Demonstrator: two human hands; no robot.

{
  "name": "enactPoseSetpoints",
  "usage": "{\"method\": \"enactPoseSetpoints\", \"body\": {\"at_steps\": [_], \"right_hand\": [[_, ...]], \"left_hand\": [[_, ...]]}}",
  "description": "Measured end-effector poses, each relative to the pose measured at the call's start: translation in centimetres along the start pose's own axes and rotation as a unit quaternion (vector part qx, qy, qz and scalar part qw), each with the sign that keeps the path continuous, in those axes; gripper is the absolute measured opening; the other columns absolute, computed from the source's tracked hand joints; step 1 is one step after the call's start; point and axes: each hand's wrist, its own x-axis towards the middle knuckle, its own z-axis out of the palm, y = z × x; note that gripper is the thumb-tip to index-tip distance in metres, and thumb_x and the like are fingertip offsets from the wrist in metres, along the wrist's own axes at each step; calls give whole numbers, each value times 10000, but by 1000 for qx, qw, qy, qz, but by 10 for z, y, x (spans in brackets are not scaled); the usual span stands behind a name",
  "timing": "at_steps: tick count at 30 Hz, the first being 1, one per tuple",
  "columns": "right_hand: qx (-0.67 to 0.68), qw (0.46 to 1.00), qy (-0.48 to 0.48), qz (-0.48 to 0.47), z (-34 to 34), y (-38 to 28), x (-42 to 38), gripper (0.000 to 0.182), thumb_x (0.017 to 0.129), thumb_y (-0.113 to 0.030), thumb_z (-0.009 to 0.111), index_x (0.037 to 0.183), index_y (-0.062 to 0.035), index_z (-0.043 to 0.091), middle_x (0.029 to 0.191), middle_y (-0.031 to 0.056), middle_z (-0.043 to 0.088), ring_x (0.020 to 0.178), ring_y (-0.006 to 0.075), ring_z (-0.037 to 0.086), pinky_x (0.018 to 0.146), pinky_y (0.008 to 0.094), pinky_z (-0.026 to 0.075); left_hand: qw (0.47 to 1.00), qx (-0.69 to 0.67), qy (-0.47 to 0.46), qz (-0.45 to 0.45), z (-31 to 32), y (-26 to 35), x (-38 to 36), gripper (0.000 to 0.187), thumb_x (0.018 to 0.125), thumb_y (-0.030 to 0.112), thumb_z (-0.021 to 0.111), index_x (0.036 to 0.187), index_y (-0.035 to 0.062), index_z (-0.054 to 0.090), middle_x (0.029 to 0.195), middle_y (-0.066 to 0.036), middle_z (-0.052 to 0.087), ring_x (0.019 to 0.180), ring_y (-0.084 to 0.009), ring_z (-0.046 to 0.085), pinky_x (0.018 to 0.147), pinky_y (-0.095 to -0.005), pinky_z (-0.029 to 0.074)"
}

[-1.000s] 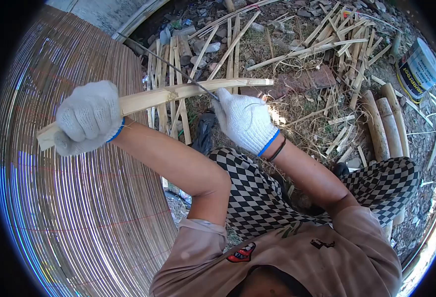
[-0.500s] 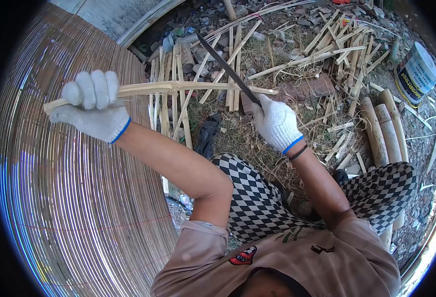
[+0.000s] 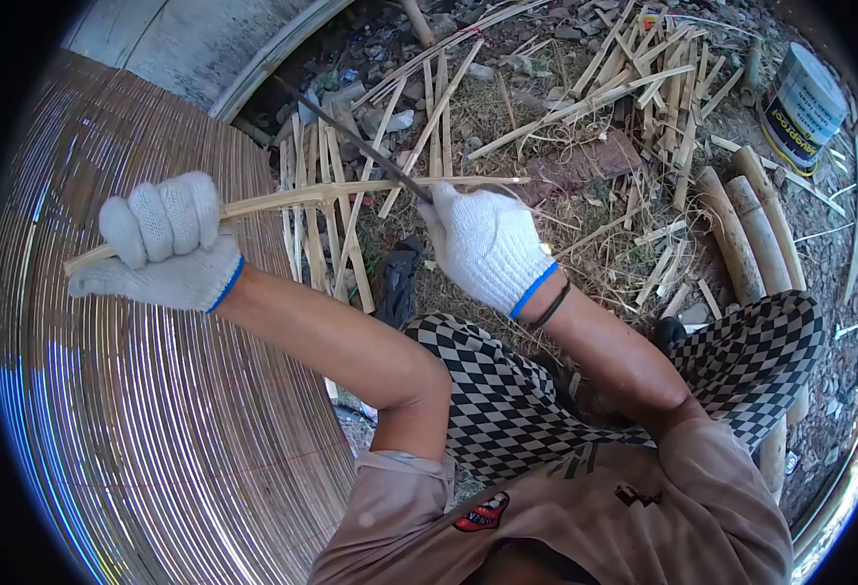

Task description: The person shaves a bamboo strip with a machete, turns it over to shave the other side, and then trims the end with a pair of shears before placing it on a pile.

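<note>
A pale split bamboo strip (image 3: 370,186) with a node near its middle runs level across the view. My left hand (image 3: 164,236), in a white knit glove with a blue cuff, is wrapped round its left part, and a short end sticks out past the thumb. My right hand (image 3: 490,246), gloved alike, grips a machete whose handle is hidden in the fist. The long dark blade (image 3: 359,142) points up and left, crossing the strip close to the right fist. The strip's thin right tip shows just beyond that fist.
A slatted bamboo screen (image 3: 156,390) fills the left side. Cut bamboo strips (image 3: 682,107) lie piled on rubble and shavings. Round bamboo poles (image 3: 731,234) rest at the right, below a paint bucket (image 3: 804,107). A brick (image 3: 585,166) lies behind my right hand.
My right hand and the machete have moved left along the strip. My left hand has come slightly lower, still closed on the strip, and the whole view has shifted a little.
</note>
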Motion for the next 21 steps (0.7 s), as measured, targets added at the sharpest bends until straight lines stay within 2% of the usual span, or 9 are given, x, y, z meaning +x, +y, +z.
{"method": "enactPoseSetpoints", "body": {"at_steps": [2,3,5,6,9,13,14,18,21], "right_hand": [[-8,1000,-28,2,-15,-20,-5,192,1002,-241,587,978,-51,575,560,166,595,531,386,645,487,504,485],[6,1000,-9,6,-11,-22,-6,200,1007,-249,584,986,-51,577,556,159,594,530,387,646,481,512,482],[31,998,10,46,7,-2,1,200,1005,-245,585,976,-48,573,555,160,591,531,389,645,486,511,487],[15,998,51,32,12,7,9,205,1004,-245,588,973,-42,575,562,166,598,531,386,646,483,500,493],[5,999,41,5,12,5,2,211,993,-242,606,954,-36,580,564,176,597,525,379,644,467,482,490],[31,998,-7,46,15,6,6,197,971,-225,623,946,-32,594,564,174,596,538,386,647,490,494,496],[34,998,44,15,29,16,9,200,975,-234,618,965,-35,607,560,165,598,539,383,649,487,487,497],[-1,1000,4,-16,-7,-16,12,234,984,-253,609,947,-22,615,563,164,599,550,374,659,479,470,497],[29,999,11,12,12,5,21,228,983,-250,606,969,-23,619,568,169,600,561,388,657,499,484,506]], "left_hand": [[999,23,22,5,16,-9,13,826,731,1004,189,573,214,377,487,56,310,388,-74,239,368,-267,206],[999,37,39,5,22,-11,15,844,732,1009,141,549,214,359,471,57,300,380,-72,223,362,-269,183],[997,59,41,-2,16,-8,14,831,740,1006,163,565,217,358,482,60,297,386,-74,235,372,-267,206],[996,67,53,4,11,-6,12,818,734,1006,185,579,222,362,491,60,302,388,-74,245,372,-262,214],[996,59,62,10,7,-4,7,803,735,1002,206,589,228,360,502,60,304,396,-75,240,376,-267,206],[993,75,87,13,7,-3,9,801,749,994,197,586,226,360,501,56,293,403,-80,220,379,-277,188],[994,76,76,4,5,-1,9,802,755,987,196,587,222,369,505,52,294,410,-85,220,382,-278,192],[996,55,65,10,7,-3,8,820,734,998,212,590,211,391,517,47,303,412,-89,235,387,-272,206],[995,62,74,1,6,-2,8,824,723,1003,209,589,212,395,516,46,307,414,-89,251,391,-270,232]]}}
